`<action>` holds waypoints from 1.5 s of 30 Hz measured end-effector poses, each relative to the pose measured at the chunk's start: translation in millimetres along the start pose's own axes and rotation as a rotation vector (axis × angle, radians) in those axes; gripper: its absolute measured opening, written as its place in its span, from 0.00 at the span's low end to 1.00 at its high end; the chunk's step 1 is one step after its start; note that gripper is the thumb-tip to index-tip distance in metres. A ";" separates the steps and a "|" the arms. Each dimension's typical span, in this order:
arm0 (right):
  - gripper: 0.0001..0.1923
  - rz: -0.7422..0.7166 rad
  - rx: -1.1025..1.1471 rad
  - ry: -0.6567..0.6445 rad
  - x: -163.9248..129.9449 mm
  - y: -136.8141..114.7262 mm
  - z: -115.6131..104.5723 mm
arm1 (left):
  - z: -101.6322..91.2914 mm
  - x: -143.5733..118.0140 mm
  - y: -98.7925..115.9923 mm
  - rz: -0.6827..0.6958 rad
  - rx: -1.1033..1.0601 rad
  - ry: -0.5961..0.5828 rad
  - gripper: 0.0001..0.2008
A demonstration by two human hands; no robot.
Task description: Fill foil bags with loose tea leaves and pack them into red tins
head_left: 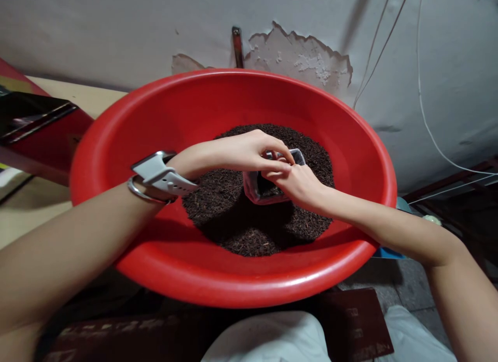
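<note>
Head view. A large red plastic basin [128, 123] fills the frame, tilted a little toward the wall. A mound of dark loose leaf, likely dry tea [233, 222], lies across the basin's middle and reaches toward its far side; the near wall and both side walls are bare.

A small clear pouch [257, 188] stands mouth-up on the mound, just right of the basin's centre, part filled with the same dark leaf.

Left hand [245, 150]: reaches in from the left rim, fingers curled and pinched together at the pouch's mouth, gripping its top edge. White-strapped watch [163, 175] and a thin metal bangle [146, 195] on that wrist.

Right hand [301, 185]: comes in from the right rim, wrapped against the pouch's right side, fingertips meeting the left hand's at the mouth. How tightly it closes I cannot tell; its back hides the fingers.

Handling, as judged: the pouch is thin, soft film, light, likely slippery and prone to slump or spill if let go. Best held at the mouth edges, with support at the side or underneath.

Peeling plaster on the wall [295, 56] behind; thin wires [422, 113] hang at right.
</note>
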State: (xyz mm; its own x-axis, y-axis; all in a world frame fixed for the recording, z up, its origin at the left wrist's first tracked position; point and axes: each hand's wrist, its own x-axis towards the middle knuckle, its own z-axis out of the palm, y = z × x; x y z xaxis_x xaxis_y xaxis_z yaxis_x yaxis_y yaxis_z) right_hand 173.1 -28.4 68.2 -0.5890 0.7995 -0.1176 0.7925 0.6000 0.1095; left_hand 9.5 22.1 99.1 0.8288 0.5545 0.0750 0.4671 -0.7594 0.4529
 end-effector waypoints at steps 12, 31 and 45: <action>0.24 -0.039 -0.026 0.034 3.3 5.1 11.1 | -0.7 1.0 -2.3 -0.032 -0.012 -0.013 0.22; 0.26 -0.066 -0.066 0.024 4.0 3.0 7.6 | 0.0 1.0 -3.3 -0.047 -0.023 -0.023 0.23; 0.21 0.003 -0.127 0.098 -5.5 -4.2 -1.3 | 4.9 6.6 -18.1 -0.155 0.146 0.242 0.25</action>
State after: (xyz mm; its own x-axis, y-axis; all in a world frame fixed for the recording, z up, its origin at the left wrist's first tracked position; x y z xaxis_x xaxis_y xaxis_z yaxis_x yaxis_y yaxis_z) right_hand 172.8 -35.2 69.7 -0.6042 0.7966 -0.0205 0.7717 0.5913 0.2341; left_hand 8.0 37.8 87.1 0.6552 0.7190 0.2320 0.6358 -0.6906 0.3446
